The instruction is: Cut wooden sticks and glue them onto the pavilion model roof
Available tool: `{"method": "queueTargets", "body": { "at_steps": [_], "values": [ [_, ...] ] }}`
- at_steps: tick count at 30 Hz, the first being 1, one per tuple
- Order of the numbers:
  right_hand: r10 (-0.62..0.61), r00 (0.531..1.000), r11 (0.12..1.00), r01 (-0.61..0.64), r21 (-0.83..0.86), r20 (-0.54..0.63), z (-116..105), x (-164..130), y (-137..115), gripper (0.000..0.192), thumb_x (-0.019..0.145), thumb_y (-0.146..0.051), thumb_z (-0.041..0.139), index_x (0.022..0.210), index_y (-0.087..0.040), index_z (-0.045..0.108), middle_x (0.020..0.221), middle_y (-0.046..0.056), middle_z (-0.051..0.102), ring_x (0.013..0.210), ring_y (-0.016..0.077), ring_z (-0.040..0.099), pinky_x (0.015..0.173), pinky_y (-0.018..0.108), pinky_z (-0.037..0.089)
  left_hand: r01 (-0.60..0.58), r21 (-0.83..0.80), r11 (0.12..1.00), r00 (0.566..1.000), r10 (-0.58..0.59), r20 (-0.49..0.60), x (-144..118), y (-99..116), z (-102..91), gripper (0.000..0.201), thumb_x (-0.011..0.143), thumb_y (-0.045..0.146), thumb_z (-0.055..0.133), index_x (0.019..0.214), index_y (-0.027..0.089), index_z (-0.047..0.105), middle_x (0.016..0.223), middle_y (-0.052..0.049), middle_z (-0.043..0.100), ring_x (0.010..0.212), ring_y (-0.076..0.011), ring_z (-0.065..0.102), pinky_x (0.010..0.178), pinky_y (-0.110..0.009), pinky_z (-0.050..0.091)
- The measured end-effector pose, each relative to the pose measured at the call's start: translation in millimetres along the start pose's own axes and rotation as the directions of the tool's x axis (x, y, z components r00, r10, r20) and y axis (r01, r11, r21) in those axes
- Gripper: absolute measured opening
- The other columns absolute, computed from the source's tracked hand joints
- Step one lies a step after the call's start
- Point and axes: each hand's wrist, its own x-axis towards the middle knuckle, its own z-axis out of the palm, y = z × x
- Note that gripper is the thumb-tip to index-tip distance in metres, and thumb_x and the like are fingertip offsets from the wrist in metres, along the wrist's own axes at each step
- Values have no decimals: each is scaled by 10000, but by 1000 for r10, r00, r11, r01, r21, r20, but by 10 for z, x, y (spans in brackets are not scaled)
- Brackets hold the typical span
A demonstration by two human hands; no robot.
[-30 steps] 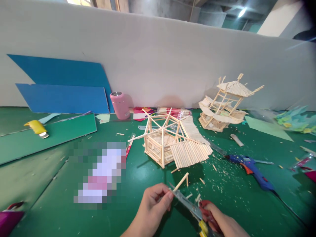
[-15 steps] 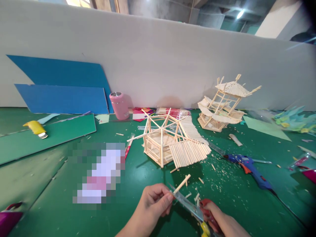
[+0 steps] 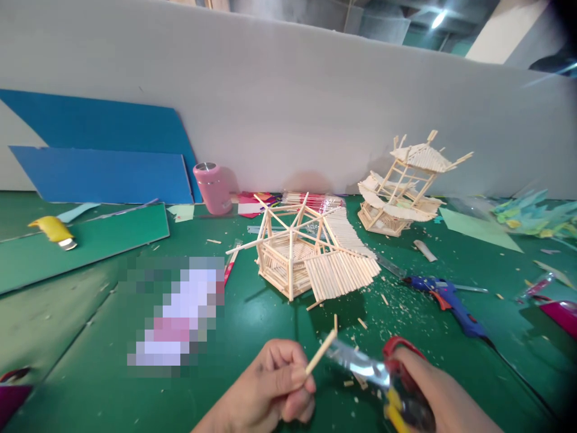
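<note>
My left hand [image 3: 270, 388] pinches a short wooden stick [image 3: 321, 352] that points up and to the right. My right hand [image 3: 433, 394] grips red and yellow handled scissors [image 3: 374, 374], whose blades lie just right of the stick's tip. Beyond the hands stands a half-built hexagonal stick pavilion [image 3: 306, 255] with a slatted roof panel leaning on its right side. A taller, finished stick pavilion [image 3: 403, 186] stands at the back right by the wall.
A blue glue gun [image 3: 451, 300] lies to the right, amid wood chips on the green mat [image 3: 252, 319]. A pink tumbler [image 3: 211, 187], blue boards [image 3: 103, 162], a yellow cutter [image 3: 53, 231] and coloured paper scraps [image 3: 536, 216] sit along the white wall.
Both hands rose slightly and the scissors swung from under the stick to its right side. The stick looks shorter in my left hand. The view shifted a little right.
</note>
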Motion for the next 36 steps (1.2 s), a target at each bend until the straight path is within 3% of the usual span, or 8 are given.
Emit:
{"method": "queueTargets", "body": {
  "at_steps": [5, 8, 11, 14, 18, 21, 25, 36],
  "values": [
    [113, 980, 984, -134, -119, -163, -89, 101, 445, 436, 801, -415, 467, 1147, -161, 386, 1016, 139, 607, 910, 260, 607, 790, 369, 483, -69, 222, 972, 970, 118, -214, 65, 48, 1, 205, 754, 314, 648, 657, 134, 630, 412, 59, 442, 380, -40, 291, 435, -199, 211],
    [71, 974, 953, -129, -273, -215, -123, 118, 666, 506, 777, -452, 509, 1159, -144, 388, 1120, 161, 538, 990, 275, 566, 849, 402, 455, -60, 515, 855, 923, 244, -297, 68, 64, 27, 242, 767, 345, 621, 654, 132, 604, 457, 49, 444, 432, -60, 314, 433, -199, 209],
    [-142, 926, 888, -37, -459, -349, -176, 75, 619, 485, 779, -479, 502, 1093, -110, 488, 1106, 172, 516, 994, 312, 535, 866, 460, 424, -25, 793, 608, 895, 367, -253, 51, 61, 49, 253, 802, 332, 562, 642, 138, 587, 507, 32, 454, 478, -88, 364, 458, -208, 274],
    [-376, 812, 848, 107, -520, -446, -187, 27, 252, 357, 824, -365, 493, 1092, -130, 520, 1097, 146, 519, 1011, 295, 503, 888, 454, 387, -24, 964, 266, 889, 446, -101, 35, 38, 45, 228, 843, 259, 492, 676, 143, 595, 547, 11, 483, 500, -106, 400, 478, -220, 305],
    [-660, 676, 729, 469, -499, -328, -25, 89, -388, 337, 781, -120, 557, 1112, -165, 512, 1049, 92, 565, 999, 245, 488, 883, 390, 373, -136, 962, -237, 890, 398, 223, 25, 9, 9, 171, 854, 155, 457, 799, 131, 617, 619, -36, 569, 559, -137, 470, 567, -263, 338],
    [-645, 736, 731, 518, -444, -205, 157, 228, -664, 296, 824, -134, 526, 1118, -170, 537, 1032, 73, 600, 951, 248, 501, 826, 408, 384, -175, 871, -459, 887, 311, 342, 27, 5, -13, 196, 860, 134, 421, 825, 122, 613, 638, -57, 590, 565, -154, 474, 587, -295, 333],
    [-516, 856, 779, 473, -412, 8, 308, 402, -697, 226, 903, -149, 388, 992, -177, 593, 823, 47, 606, 772, 220, 513, 691, 372, 399, -109, 812, -573, 891, 306, 335, 36, -8, -28, 241, 874, 147, 377, 782, 136, 599, 637, -58, 587, 569, -172, 477, 572, -299, 342],
    [-471, 877, 815, 474, -333, 96, 461, 558, -615, 183, 911, -132, 388, 891, -187, 561, 766, 24, 557, 741, 188, 515, 658, 295, 373, 36, 819, -572, 909, 359, 211, 32, -24, -36, 240, 833, 97, 378, 678, 162, 549, 600, -43, 572, 519, -174, 496, 497, -265, 377]
  ]
}}
